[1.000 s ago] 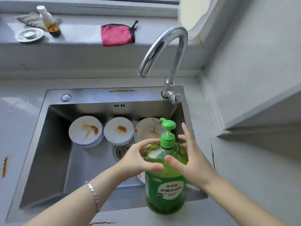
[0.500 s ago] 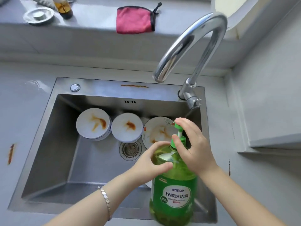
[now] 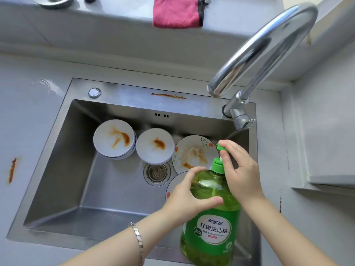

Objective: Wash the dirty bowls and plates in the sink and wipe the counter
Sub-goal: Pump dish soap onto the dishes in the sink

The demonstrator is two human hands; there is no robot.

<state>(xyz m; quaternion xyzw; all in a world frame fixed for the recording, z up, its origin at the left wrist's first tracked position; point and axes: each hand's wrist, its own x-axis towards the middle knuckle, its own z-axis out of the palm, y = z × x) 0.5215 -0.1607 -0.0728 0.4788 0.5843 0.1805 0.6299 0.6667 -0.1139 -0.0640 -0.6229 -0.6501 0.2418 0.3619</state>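
A green dish-soap bottle (image 3: 210,227) stands at the sink's front right edge. My left hand (image 3: 187,197) grips its shoulder. My right hand (image 3: 239,169) curls round the green pump head (image 3: 221,147) on top of it. In the steel sink (image 3: 63,169) sit two white bowls with brown stains (image 3: 113,138) (image 3: 154,145), a flowered plate with sauce smears (image 3: 194,152), and a second plate (image 3: 173,186) mostly hidden behind my left hand.
A chrome faucet (image 3: 265,45) arches over the sink's right side. A pink cloth (image 3: 176,12) hangs on the ledge behind. Brown smears mark the counter at left (image 3: 12,169) and the sink's back rim (image 3: 169,96). The drain strainer (image 3: 156,172) lies mid-sink.
My right hand went from open beside the bottle onto the pump head. The camera moved closer over the sink. My left hand stayed on the bottle.
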